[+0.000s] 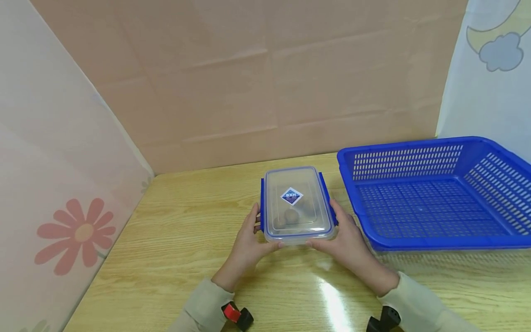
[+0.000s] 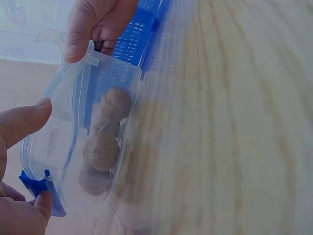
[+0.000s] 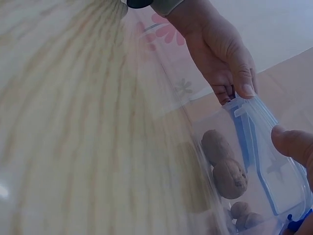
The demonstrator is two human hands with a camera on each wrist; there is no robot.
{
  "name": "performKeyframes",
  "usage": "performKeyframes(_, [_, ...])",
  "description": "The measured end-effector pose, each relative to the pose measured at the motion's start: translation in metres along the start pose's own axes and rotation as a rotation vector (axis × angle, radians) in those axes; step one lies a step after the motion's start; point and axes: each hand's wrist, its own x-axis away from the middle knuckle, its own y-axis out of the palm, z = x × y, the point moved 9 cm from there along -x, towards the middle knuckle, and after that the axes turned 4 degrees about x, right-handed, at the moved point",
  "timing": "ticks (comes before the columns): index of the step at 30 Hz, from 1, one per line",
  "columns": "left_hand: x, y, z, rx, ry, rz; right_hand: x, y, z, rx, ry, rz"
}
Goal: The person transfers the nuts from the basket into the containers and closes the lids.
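Closest to the person, both sleeves rest near the front edge of the wooden table (image 1: 174, 240), each wrist carrying a small black camera mount. Just beyond, the left hand (image 1: 249, 242) and the right hand (image 1: 346, 240) grip the clear lidded food container (image 1: 295, 205) from either side, thumbs curled over its near lid edge and fingers wrapped down the side walls by the blue clips. The container sits on the table, or barely above it; I cannot tell which. The lid is on, with a blue diamond label on top.

The wrist views show several walnuts (image 2: 101, 151) lying loose inside against the transparent wall. The left thumb (image 2: 24, 122) presses on the lid rim near one blue latch (image 2: 36, 188), and the right thumb (image 3: 293, 144) bears on the opposite rim.

Whether the latches are snapped fully down is hard to judge. If they are not, any tilt could let the lid spring off and the nuts roll out. Smooth plastic held only at the near corners could also slip.

To the right of the container, just beside it, stands an empty blue perforated basket (image 1: 431, 242); a careless swing that way could knock its rim. Behind the container hangs a pinkish backdrop (image 1: 249, 83).
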Motion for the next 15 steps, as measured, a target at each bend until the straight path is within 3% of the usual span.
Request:
performKeyframes(3, [-0.0004,-0.0007,-0.0035,0.022,-0.028,0.003,-0.0009,0.001,0.0018,-0.026,0.01,-0.014])
performKeyframes(15, [-0.0014,0.0,-0.0063,0.138,-0.015,0.005,-0.0021,0.0041,0.0048,-0.146,0.062,-0.074])
